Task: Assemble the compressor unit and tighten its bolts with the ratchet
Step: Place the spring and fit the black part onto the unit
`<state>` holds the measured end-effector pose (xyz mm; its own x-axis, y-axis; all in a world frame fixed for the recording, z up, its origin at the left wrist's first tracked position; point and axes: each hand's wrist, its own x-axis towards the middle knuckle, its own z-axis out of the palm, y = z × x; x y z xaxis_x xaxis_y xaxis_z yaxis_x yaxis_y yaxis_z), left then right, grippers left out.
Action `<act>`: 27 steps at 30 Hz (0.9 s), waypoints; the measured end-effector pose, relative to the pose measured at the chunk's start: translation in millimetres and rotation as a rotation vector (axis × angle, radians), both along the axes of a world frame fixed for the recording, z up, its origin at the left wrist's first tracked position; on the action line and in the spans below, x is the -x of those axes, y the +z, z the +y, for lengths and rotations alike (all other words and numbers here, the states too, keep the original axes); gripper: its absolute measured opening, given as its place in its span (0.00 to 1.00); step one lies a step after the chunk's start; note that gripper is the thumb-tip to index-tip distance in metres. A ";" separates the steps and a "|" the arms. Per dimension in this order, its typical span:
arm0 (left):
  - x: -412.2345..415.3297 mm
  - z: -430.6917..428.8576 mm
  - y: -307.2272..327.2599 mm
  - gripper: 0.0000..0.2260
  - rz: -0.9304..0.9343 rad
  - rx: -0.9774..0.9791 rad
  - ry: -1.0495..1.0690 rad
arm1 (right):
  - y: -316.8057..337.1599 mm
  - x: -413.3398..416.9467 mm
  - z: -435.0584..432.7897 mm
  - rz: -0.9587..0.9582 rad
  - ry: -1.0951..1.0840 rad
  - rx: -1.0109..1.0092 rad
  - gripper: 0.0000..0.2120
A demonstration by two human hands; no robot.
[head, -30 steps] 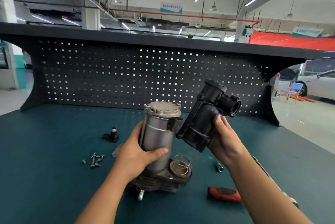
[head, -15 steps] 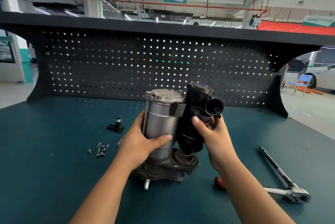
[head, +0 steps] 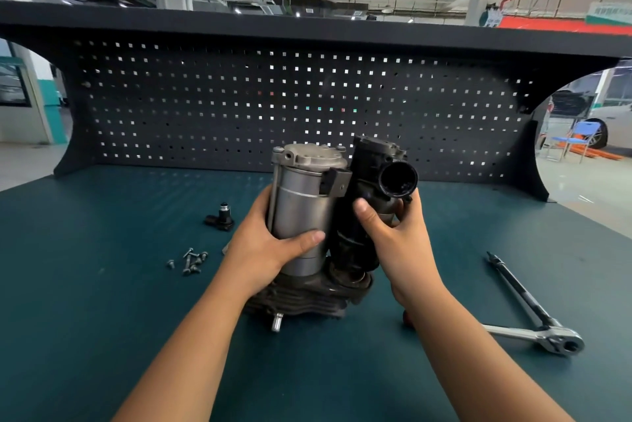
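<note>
Head view, the only view. We see the compressor unit (head: 307,298) standing upright on the teal bench top (head: 102,302), near the middle and just in front of the person. Its finned dark base rests on the surface, and a short metal stub projects from the base's near edge. The left hand (head: 263,247) wraps the silver cylinder (head: 301,213), with the thumb laid across its front and the fingers curled behind it. The right hand (head: 396,244) grips the black housing (head: 362,216) just below its round open port, with the thumb on the near face and the fingers curled round the far side. We see the housing sitting upright on the base beside the cylinder and touching it; we cannot tell whether it is fully seated. The loose bolts (head: 191,259) lie in a small heap to the left, apart from the unit, and a small black fitting (head: 221,219) stands just beyond them. The ratchet (head: 561,343) lies flat at the right — well apart from both hands — with a long dark bar (head: 516,288) meeting it near its head. A red object (head: 407,317) shows partly under the right forearm. A black pegboard (head: 239,107) closes the bench at the back.
</note>
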<state>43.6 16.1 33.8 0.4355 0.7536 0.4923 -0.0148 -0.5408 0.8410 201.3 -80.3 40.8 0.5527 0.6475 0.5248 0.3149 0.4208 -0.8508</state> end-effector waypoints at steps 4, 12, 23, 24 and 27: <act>1.0 -1.1 1.4 0.41 0.012 -0.002 0.025 | -9.6 0.5 2.3 -0.059 -0.032 0.041 0.23; 1.9 1.1 -0.3 0.40 0.007 0.003 0.044 | -12.0 2.3 0.4 -0.117 -0.063 0.083 0.24; 0.1 0.5 0.2 0.40 0.015 -0.004 0.039 | -19.7 10.8 1.6 -0.212 -0.192 0.132 0.30; -0.1 0.5 0.2 0.39 0.015 -0.003 0.037 | -21.0 11.5 1.4 -0.221 -0.208 0.131 0.31; -0.3 0.1 1.0 0.35 0.017 0.001 0.037 | -22.6 15.8 0.9 -0.234 -0.255 0.130 0.35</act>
<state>43.9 16.2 34.8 0.4153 0.7702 0.4841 0.0194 -0.5395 0.8417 185.5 -79.4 18.2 0.5796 0.5745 0.5780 0.5878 0.1966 -0.7848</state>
